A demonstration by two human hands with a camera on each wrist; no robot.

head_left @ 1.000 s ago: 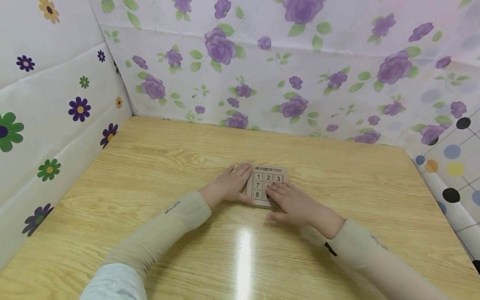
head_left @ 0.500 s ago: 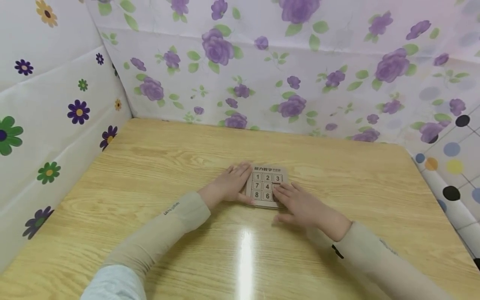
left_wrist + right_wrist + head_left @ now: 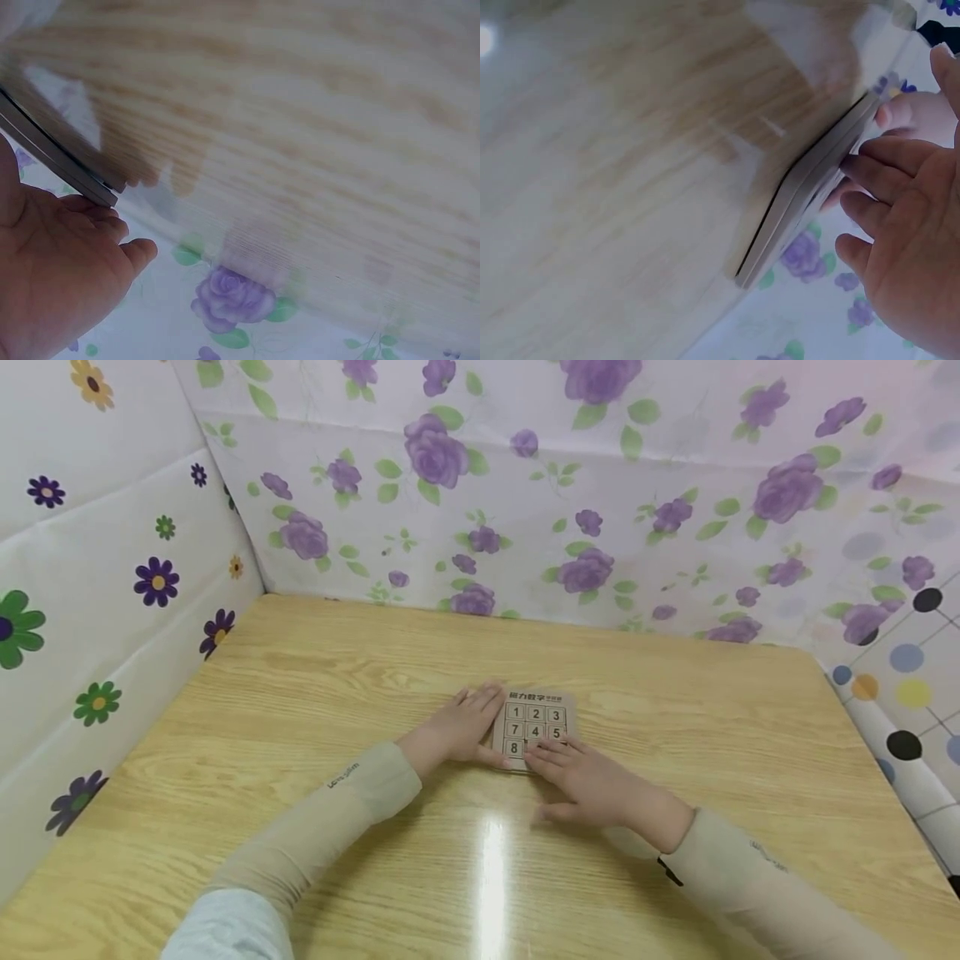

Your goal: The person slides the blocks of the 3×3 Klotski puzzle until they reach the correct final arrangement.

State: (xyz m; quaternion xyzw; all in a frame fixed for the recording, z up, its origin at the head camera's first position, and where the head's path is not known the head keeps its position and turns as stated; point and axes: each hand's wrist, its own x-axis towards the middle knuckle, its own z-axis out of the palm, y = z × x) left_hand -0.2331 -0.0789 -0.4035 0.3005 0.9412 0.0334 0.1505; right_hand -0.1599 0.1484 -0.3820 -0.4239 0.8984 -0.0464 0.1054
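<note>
A number slide puzzle (image 3: 514, 748) lies on the table in the head view, a flat square board with numbered tiles. Tiles 1, 2, 3 form its top row, 7, 4, 5 the middle row, and 8 stands at bottom left. My left hand (image 3: 459, 727) holds the board's left side, thumb at the near corner and fingers along the edge. Fingertips of my right hand (image 3: 588, 781) rest on the bottom row and hide the rest of it; its thumb is off the board. Both wrist views show the board's edge beside the left hand (image 3: 64, 262) and the right hand (image 3: 911, 217).
The wooden table (image 3: 360, 660) reaches back to a hanging cloth (image 3: 525, 527) with purple roses. A flower-patterned cloth (image 3: 112, 635) borders the left side, and a dotted cloth (image 3: 915, 718) the right.
The 5 tile now fills the middle row's right slot, where a dark gap showed half a second ago. My right hand has shifted left over the bottom row, covering the 6. My left hand stays put.
</note>
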